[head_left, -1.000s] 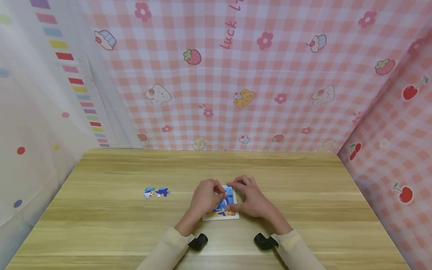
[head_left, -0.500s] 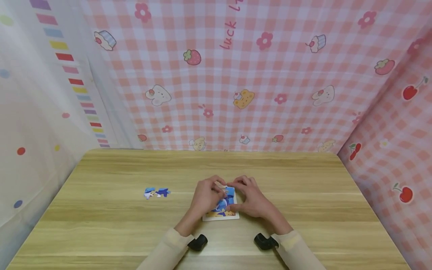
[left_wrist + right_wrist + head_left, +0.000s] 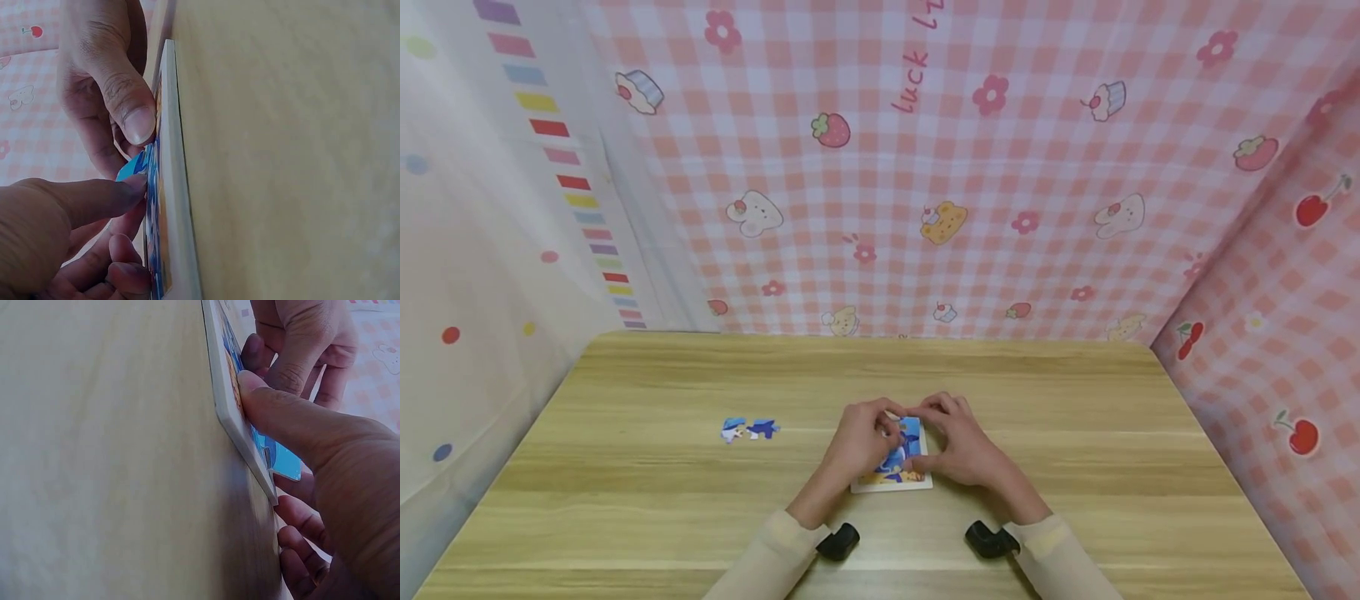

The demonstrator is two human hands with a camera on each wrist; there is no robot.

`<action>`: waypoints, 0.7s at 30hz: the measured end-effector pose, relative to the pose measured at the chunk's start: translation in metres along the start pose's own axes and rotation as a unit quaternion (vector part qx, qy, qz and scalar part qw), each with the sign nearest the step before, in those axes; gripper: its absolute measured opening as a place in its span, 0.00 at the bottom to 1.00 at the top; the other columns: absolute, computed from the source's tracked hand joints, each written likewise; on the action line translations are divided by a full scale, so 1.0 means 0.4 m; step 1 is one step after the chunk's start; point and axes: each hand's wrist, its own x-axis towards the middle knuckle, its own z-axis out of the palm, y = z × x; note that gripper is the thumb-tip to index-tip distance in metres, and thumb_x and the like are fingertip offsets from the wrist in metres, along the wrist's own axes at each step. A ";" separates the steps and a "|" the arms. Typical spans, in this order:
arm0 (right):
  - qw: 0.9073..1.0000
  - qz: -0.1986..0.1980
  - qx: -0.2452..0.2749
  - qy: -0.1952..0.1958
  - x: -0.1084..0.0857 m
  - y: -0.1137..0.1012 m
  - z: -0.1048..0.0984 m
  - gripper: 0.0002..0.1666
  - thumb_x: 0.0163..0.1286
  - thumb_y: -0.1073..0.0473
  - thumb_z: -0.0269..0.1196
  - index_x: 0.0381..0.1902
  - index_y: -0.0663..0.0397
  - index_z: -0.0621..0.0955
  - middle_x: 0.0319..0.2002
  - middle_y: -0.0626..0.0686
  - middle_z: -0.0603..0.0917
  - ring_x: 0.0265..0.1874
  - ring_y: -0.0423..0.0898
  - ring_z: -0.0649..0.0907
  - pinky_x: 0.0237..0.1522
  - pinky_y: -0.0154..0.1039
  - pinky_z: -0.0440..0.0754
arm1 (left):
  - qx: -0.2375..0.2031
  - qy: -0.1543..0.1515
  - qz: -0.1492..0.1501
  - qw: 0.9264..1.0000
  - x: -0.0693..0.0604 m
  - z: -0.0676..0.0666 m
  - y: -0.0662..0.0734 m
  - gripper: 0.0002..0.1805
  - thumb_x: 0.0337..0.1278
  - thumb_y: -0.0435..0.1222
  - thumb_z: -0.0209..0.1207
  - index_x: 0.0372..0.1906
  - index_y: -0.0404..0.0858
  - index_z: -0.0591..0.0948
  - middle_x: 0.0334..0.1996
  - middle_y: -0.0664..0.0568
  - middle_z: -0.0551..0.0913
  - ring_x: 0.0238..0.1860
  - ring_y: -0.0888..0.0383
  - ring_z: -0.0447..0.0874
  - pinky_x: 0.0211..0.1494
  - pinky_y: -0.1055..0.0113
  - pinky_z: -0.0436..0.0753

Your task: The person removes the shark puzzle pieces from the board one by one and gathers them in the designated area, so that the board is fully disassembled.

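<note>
A small jigsaw puzzle (image 3: 891, 478) in a white-edged tray lies on the table in the head view, with a blue and yellow picture. A blue puzzle piece (image 3: 286, 461) stands tilted up from its surface in the right wrist view. My left hand (image 3: 859, 437) reaches over the puzzle's upper left, thumb and index finger pinching at this piece; their grip is partly hidden. My right hand (image 3: 964, 443) holds the puzzle at its right side. Its thumb (image 3: 139, 124) presses on the picture, and its index finger reaches the far edge, near the left fingertips.
Two loose blue and white puzzle pieces, a left one (image 3: 732, 430) and a right one (image 3: 763, 428), lie left of the hands on the wooden table (image 3: 1060, 408). Black wrist cameras sit at both cuffs. A pink checked cloth (image 3: 880, 167) hangs behind the table.
My left hand's index finger has shifted right along the puzzle's far edge, toward the right index finger. The right hand and the loose pieces stay in place.
</note>
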 end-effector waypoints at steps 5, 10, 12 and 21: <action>1.000 0.001 -0.006 0.002 0.001 0.000 0.002 0.42 0.54 0.43 0.79 0.66 0.44 0.80 0.61 0.47 0.73 0.57 0.47 0.67 0.61 0.50 0.71 | 0.036 -0.002 0.011 0.999 0.000 -0.004 0.004 0.14 0.52 0.26 0.68 0.46 0.33 0.86 0.24 0.55 0.85 0.23 0.66 0.75 0.27 0.74 0.73; 1.000 -0.002 -0.010 0.001 0.001 0.000 0.002 0.42 0.55 0.43 0.79 0.66 0.46 0.80 0.61 0.47 0.74 0.56 0.47 0.67 0.60 0.48 0.70 | 0.064 -0.002 0.009 0.998 -0.007 -0.017 0.000 0.15 0.54 0.31 0.71 0.48 0.37 0.87 0.28 0.57 0.84 0.26 0.65 0.74 0.28 0.73 0.73; 1.000 -0.003 -0.010 0.002 0.001 -0.001 0.002 0.42 0.55 0.44 0.79 0.66 0.46 0.80 0.61 0.47 0.74 0.56 0.46 0.67 0.59 0.48 0.70 | 0.065 0.000 0.009 0.998 -0.011 -0.025 -0.002 0.15 0.54 0.32 0.71 0.48 0.38 0.87 0.29 0.57 0.83 0.26 0.64 0.73 0.29 0.72 0.73; 1.000 0.002 -0.002 -0.001 0.000 -0.002 0.000 0.42 0.55 0.44 0.79 0.66 0.45 0.80 0.61 0.47 0.74 0.57 0.46 0.67 0.61 0.49 0.71 | 0.082 0.006 0.000 0.997 -0.038 -0.076 -0.014 0.14 0.55 0.35 0.72 0.47 0.42 0.87 0.33 0.56 0.81 0.30 0.61 0.72 0.33 0.70 0.72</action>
